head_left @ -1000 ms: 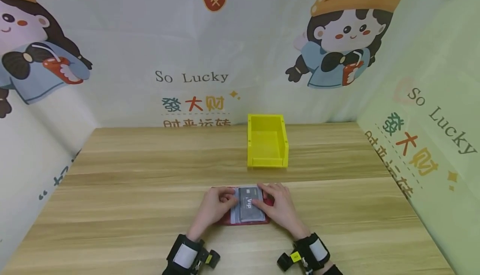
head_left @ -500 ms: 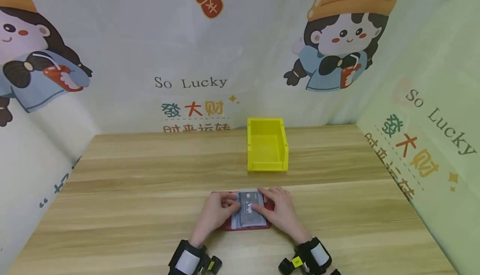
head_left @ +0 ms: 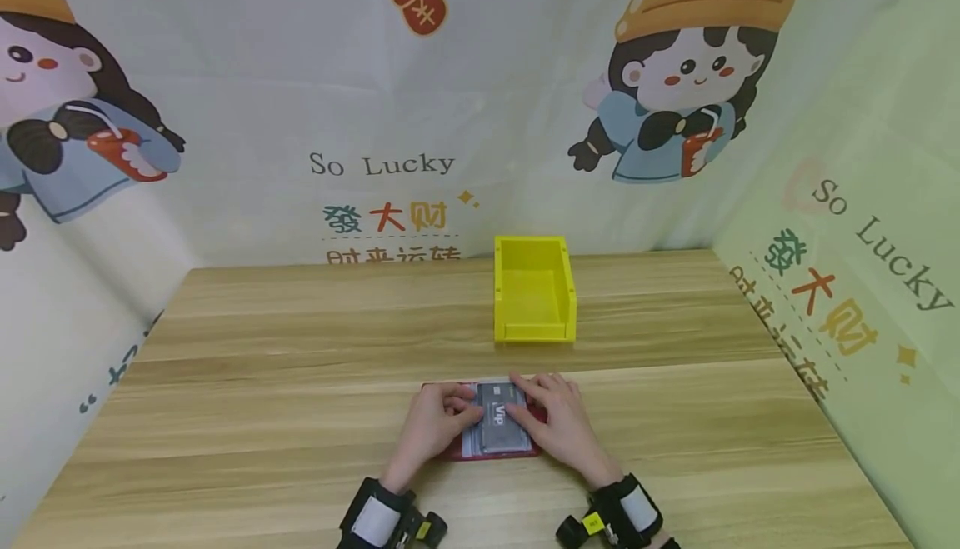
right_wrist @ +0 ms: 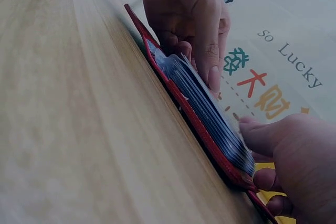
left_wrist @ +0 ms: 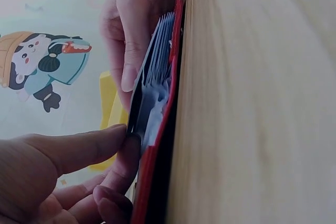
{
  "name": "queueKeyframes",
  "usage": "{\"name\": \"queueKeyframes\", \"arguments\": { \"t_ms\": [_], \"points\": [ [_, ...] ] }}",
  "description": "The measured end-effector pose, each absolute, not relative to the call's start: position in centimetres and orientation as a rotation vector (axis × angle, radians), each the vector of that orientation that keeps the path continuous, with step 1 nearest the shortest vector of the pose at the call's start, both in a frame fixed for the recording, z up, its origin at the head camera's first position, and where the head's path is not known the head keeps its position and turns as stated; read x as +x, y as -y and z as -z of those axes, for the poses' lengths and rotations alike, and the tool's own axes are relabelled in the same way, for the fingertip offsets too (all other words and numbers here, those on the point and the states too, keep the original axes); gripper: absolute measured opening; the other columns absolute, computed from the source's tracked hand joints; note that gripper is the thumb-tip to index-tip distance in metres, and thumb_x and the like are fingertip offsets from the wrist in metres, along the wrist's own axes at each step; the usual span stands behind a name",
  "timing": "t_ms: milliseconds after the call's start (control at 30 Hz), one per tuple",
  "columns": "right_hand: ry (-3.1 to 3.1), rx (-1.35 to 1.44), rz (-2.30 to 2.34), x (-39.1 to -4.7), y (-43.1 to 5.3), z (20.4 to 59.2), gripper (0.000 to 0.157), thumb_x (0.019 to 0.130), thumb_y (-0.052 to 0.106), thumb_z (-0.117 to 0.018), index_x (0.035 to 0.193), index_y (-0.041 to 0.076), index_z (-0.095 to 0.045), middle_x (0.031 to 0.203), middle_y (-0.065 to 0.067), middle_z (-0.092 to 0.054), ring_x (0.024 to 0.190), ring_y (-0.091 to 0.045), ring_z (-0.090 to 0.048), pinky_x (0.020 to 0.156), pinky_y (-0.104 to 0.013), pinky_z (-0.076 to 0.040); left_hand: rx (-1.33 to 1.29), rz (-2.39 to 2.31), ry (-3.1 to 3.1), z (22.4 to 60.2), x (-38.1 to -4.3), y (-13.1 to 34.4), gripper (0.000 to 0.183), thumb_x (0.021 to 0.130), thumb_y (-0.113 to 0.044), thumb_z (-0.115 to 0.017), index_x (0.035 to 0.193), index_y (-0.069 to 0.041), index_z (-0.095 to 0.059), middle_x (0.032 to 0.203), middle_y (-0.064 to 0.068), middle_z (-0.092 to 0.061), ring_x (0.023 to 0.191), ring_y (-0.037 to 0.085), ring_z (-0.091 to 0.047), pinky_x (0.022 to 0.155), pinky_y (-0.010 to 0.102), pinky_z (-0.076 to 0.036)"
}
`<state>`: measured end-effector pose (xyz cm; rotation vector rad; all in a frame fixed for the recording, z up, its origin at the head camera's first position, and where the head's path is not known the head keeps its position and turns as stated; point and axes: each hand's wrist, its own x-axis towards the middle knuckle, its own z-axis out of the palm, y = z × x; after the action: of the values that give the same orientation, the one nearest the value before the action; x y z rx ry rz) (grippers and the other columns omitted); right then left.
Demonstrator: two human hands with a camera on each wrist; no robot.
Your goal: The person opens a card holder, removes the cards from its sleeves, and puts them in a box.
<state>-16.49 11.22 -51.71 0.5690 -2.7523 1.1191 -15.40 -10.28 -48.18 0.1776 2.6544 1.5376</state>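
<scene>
A red card holder (head_left: 453,453) lies opened on the table, a stack of clear plastic sleeves (right_wrist: 202,106) fanned up from it. A grey card (head_left: 501,436) marked "VIP" lies on top of the stack. My left hand (head_left: 432,424) pinches the card's left edge between thumb and forefinger; its other fingers are curled in. On the opposite side my right hand (head_left: 561,416) grips the holder and its sleeves, thumb on the card's face and fingers at the edge. Whether the card sits inside the top sleeve, I cannot tell.
A yellow open-front bin (head_left: 535,332) stands behind the holder near the table's back edge. The wooden table (head_left: 262,382) meets printed cloth walls (head_left: 510,116) at the back and sides. Each wrist carries a strapped camera (head_left: 573,530).
The head view has shifted slightly, so everything sits a little lower in it. My left thumb has moved slightly rightward over the card's edge. Both hands otherwise keep their places.
</scene>
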Motion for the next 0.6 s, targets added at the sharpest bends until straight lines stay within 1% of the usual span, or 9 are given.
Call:
{"name": "queueKeyframes", "arguments": {
  "t_ms": [133,367,600],
  "points": [
    [2.752,0.57,-1.102,-16.44,-11.24,51.82,0.04,0.098,0.022,-0.074,0.134,0.005,-0.072,0.096,0.0,-0.065,0.092,-0.016,-0.051,0.087,-0.037,-0.031,0.168,-1.553,-2.619,48.13,-15.33,10.25,0.02,0.089,-0.002,-0.08,0.105,0.009,-0.074,0.079,0.014,-0.076,0.063,0.01,-0.051,0.058,0.019,-0.035],
    [2.766,0.576,-1.093,-16.45,-11.29,51.76,0.038,0.099,0.02,-0.072,0.135,0.004,-0.071,0.096,-0.001,-0.064,0.092,-0.017,-0.05,0.087,-0.036,-0.03,0.159,-1.566,-2.605,48.1,-15.27,10.25,0.021,0.089,0.0,-0.079,0.107,0.009,-0.074,0.078,0.012,-0.073,0.063,0.011,-0.05,0.057,0.02,-0.034],
    [2.769,0.583,-1.088,-16.45,-11.28,51.67,0.039,0.1,0.02,-0.072,0.135,0.004,-0.07,0.098,-0.002,-0.065,0.094,-0.019,-0.051,0.088,-0.037,-0.031,0.117,-1.56,-2.588,47.99,-15.36,10.43,0.023,0.09,-0.001,-0.078,0.111,0.008,-0.074,0.078,0.008,-0.072,0.063,0.01,-0.05,0.056,0.02,-0.034]
  ]
}}
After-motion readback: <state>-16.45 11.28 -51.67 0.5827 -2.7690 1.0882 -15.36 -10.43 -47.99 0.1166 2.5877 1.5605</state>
